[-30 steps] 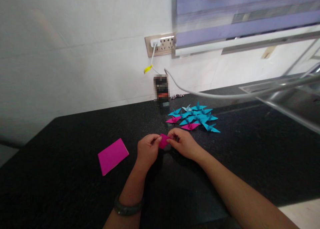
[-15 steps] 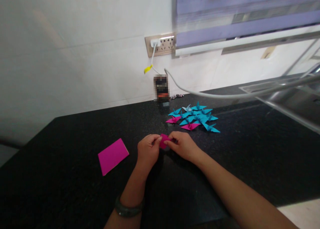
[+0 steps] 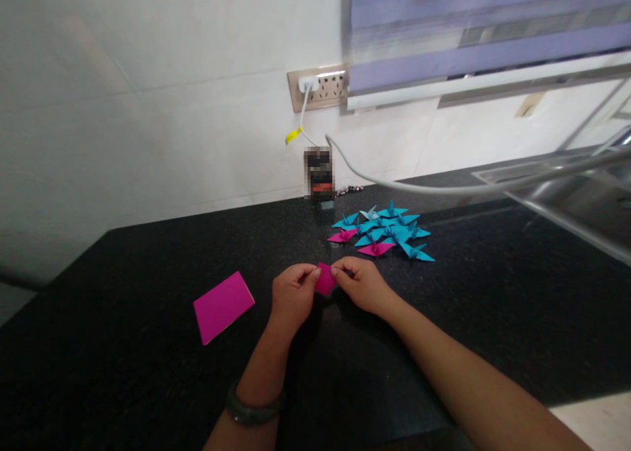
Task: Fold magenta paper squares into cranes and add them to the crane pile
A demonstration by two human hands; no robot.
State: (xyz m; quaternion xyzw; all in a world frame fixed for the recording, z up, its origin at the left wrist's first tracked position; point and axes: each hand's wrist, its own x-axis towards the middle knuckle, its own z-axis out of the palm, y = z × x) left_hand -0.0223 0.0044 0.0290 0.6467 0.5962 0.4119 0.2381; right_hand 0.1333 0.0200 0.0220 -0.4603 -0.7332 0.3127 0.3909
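A small folded piece of magenta paper (image 3: 325,280) is pinched between both hands just above the black countertop (image 3: 123,273). My left hand (image 3: 292,295) grips its left edge with thumb and fingers closed. My right hand (image 3: 361,283) pinches its right edge. A dark bangle sits on my left wrist. A stack of flat magenta paper sheets (image 3: 222,306) lies to the left of my hands. A pile of several folded paper cranes (image 3: 384,236), mostly teal with two magenta ones, lies beyond my right hand.
A white cable (image 3: 394,183) runs from a wall socket (image 3: 318,88) across to the right. A small dark object (image 3: 319,173) stands against the white tiled wall. A metal sink edge (image 3: 552,175) is at the right. The counter's front edge shows at lower right.
My right hand's fingers have shifted slightly along the magenta paper's edge; both hands remain pinched on it in nearly the same place.
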